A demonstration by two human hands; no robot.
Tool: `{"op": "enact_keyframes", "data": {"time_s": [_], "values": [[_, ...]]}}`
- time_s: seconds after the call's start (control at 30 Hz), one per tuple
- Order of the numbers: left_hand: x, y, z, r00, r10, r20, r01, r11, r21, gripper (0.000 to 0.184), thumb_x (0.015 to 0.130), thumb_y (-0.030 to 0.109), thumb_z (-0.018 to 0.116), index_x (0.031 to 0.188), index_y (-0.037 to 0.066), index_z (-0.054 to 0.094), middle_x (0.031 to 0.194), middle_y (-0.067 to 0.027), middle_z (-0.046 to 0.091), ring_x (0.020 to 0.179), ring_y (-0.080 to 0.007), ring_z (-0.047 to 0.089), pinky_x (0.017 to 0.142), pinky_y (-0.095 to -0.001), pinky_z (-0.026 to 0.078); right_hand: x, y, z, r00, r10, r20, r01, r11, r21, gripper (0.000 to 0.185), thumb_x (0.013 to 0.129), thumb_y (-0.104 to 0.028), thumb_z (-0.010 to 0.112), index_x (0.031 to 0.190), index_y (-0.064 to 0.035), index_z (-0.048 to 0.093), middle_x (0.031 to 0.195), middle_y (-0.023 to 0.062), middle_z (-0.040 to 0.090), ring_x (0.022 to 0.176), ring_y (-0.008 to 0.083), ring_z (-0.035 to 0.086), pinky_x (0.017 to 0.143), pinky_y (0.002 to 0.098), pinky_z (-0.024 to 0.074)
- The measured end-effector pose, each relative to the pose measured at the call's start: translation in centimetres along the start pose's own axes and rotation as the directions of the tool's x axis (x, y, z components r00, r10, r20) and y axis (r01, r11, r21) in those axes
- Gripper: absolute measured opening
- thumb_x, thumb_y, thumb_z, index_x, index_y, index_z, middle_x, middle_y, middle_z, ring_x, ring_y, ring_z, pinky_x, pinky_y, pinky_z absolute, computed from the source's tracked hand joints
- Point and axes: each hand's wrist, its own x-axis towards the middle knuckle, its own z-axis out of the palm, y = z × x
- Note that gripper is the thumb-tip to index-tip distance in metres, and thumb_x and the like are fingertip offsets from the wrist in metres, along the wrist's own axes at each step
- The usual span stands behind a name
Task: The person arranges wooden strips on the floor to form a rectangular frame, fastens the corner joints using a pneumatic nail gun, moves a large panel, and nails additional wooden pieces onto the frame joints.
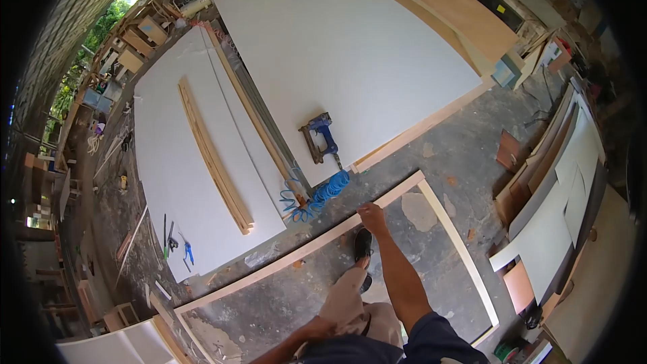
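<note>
My right hand (pixel 373 218) is closed at the long rail of a light wooden frame (pixel 296 249), its fingers wrapped round the wood. The frame surrounds my legs, and one dark shoe (pixel 363 245) shows just below that hand. My left hand (pixel 319 327) is beside my thigh, with its fingers too indistinct to make out. Ahead, a blue nail gun (pixel 320 137) lies on a large white panel (pixel 350 47). A coiled blue air hose (pixel 330 187) runs from it to the panel's near edge.
A narrower white panel (pixel 162 128) at left carries a bundle of wooden strips (pixel 212 158) and blue-handled pliers (pixel 189 253). Curved white and brown sheets (pixel 563 189) are stacked at right. Wooden boards (pixel 472 20) line the far right, and timber pieces (pixel 138 44) clutter the far left.
</note>
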Motion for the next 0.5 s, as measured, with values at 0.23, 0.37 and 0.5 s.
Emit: {"op": "enact_keyframes", "data": {"time_s": [0.23, 0.37, 0.5], "values": [[0.3, 4.2, 1.8, 0.973, -0.067, -0.221, 0.013, 0.971, -0.237, 0.03, 0.096, 0.036, 0.054, 0.103, 0.009, 0.066, 0.089, -0.018, 0.068, 0.083, -0.0357, 0.065, 0.076, -0.0466, 0.048, 19.6, -3.5, 11.8, 0.992, -0.106, 0.075, 0.122, 0.957, -0.262, 0.051, 0.088, -0.03, 0.066, 0.123, 0.0035, 0.051, 0.122, 0.0231, 0.054, 0.116, 0.0408, 0.051, 0.096, 0.0503, 0.0455], [1.3, 5.3, 1.2, 0.967, -0.162, -0.197, 0.064, 0.901, -0.428, 0.03, 0.096, 0.036, 0.054, 0.102, 0.008, 0.066, 0.089, -0.018, 0.068, 0.085, -0.0349, 0.065, 0.077, -0.0458, 0.048, 25.3, -4.5, 16.4, 0.997, -0.082, 0.009, 0.078, 0.899, -0.432, 0.06, 0.086, -0.029, 0.069, 0.13, 0.0049, 0.044, 0.124, 0.0246, 0.053, 0.118, 0.0399, 0.051, 0.096, 0.0492, 0.0465], [1.8, 5.7, -0.2, 0.962, -0.224, -0.158, 0.119, 0.861, -0.494, 0.03, 0.096, 0.035, 0.055, 0.101, 0.007, 0.065, 0.09, -0.018, 0.068, 0.087, -0.0341, 0.065, 0.079, -0.045, 0.048, 29.4, -2.3, 17.6, 0.999, 0.023, 0.044, -0.008, 0.951, -0.308, 0.05, 0.08, -0.023, 0.069, 0.115, 0.0063, 0.049, 0.108, 0.0255, 0.062, 0.106, 0.0416, 0.059, 0.091, 0.049, 0.049]]}}
